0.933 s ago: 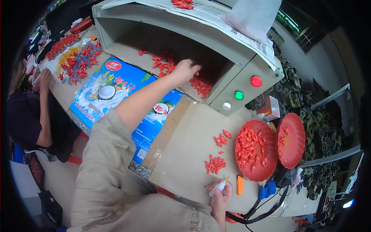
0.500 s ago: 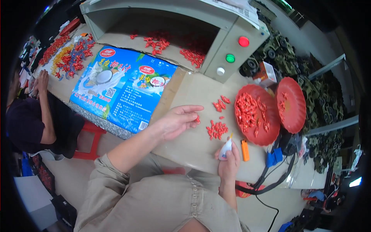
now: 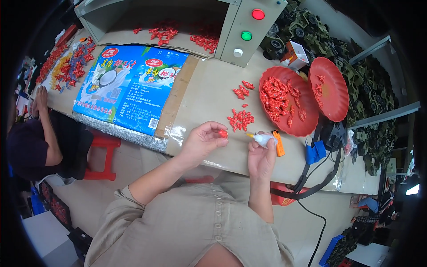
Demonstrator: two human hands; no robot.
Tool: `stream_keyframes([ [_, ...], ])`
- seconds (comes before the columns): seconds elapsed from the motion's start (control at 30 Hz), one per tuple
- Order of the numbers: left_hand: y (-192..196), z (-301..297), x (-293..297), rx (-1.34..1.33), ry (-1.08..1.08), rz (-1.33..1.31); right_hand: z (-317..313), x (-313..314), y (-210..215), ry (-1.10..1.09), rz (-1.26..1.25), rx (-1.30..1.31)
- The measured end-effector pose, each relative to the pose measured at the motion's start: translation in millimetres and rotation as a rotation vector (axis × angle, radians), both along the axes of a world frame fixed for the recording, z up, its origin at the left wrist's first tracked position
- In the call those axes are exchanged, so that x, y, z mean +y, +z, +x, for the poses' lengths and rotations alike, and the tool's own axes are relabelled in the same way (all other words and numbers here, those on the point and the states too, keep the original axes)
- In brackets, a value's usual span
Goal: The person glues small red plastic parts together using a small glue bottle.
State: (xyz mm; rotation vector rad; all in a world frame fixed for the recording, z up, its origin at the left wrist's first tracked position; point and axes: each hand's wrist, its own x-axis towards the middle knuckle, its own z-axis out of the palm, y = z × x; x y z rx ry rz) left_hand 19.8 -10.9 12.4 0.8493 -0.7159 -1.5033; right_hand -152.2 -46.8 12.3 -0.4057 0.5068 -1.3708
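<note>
Between the thumb and fingers of my left hand [image 3: 202,143] is a small red plastic piece [image 3: 223,133]. My right hand [image 3: 261,160] grips a small white glue bottle [image 3: 263,140], tilted so that its yellow nozzle points left toward that piece, with a gap between them. Just beyond the hands lies a pile of small red parts [image 3: 240,120] on the table. A smaller group of larger red pieces [image 3: 243,90] lies farther back. An orange lighter [image 3: 279,143] rests against the right side of my right hand.
Two red scalloped plates [image 3: 297,129] [image 3: 336,113] hold red pieces at the right. A metal housing with buttons [image 3: 249,26] stands behind flattened blue cardboard [image 3: 129,89]. Black cable [image 3: 307,193] loops over the right table edge. A co-worker's arm [image 3: 51,133] rests at the left.
My right hand has raised the glue bottle and tipped it from upright to pointing left. My left hand has turned, bringing the red piece into clearer view. The whole view has shifted.
</note>
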Motion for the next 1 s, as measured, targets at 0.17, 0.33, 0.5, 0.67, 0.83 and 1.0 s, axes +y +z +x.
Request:
stream_keyframes([
  [0.17,-1.3,-10.4,-4.0,-0.122,0.086,-0.058,4.6,0.0,0.2,-0.01,-0.154,0.194],
  [0.33,-7.8,-13.4,-4.4,-0.184,0.085,-0.105,10.1,8.7,-4.1,-0.08,-0.247,0.331],
  [0.5,-9.3,-12.4,-4.2,-0.167,0.114,-0.112,12.1,15.9,-5.2,-0.134,-0.402,0.53],
  [0.67,-11.4,-12.5,-3.7,-0.165,0.118,-0.12,14.5,16.4,-4.4,-0.136,-0.444,0.592],
  [0.83,-11.8,-11.7,-3.7,-0.178,0.11,-0.143,14.9,17.2,-4.4,-0.149,-0.448,0.63],
  [1.0,-9.8,-12.1,-3.1,-0.184,0.105,-0.132,15.1,17.1,-5.0,-0.145,-0.46,0.67],
])
